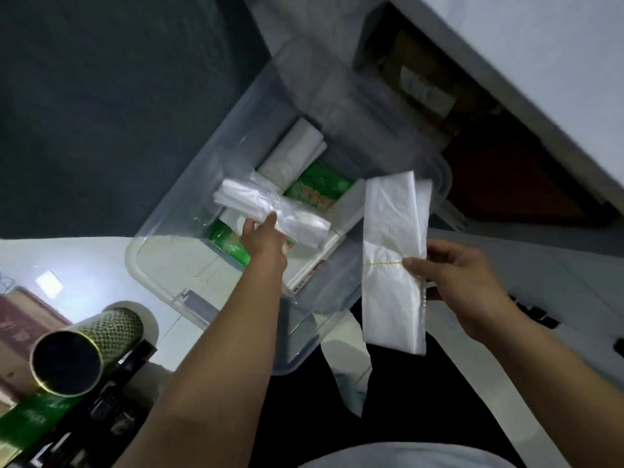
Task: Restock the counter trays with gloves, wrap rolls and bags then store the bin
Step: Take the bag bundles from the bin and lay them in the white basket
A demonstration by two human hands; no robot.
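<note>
A clear plastic bin (158,228) sits on the floor below me, open at the top. Inside lie green packs (317,189), white folded bag bundles (290,153) and flat white boxes. My left hand (265,236) reaches into the bin and grips a bundle of clear plastic bags (270,207) by its middle. My right hand (462,282) holds a second, white bundle of bags (391,261) upright beside the bin, pinched where a yellow rubber band ties it.
An open cabinet (472,136) with boxes inside stands behind the bin at the upper right. At the lower left lie a patterned tube with a dark open end (84,349) and dark packs (111,410). The floor (84,261) is pale tile.
</note>
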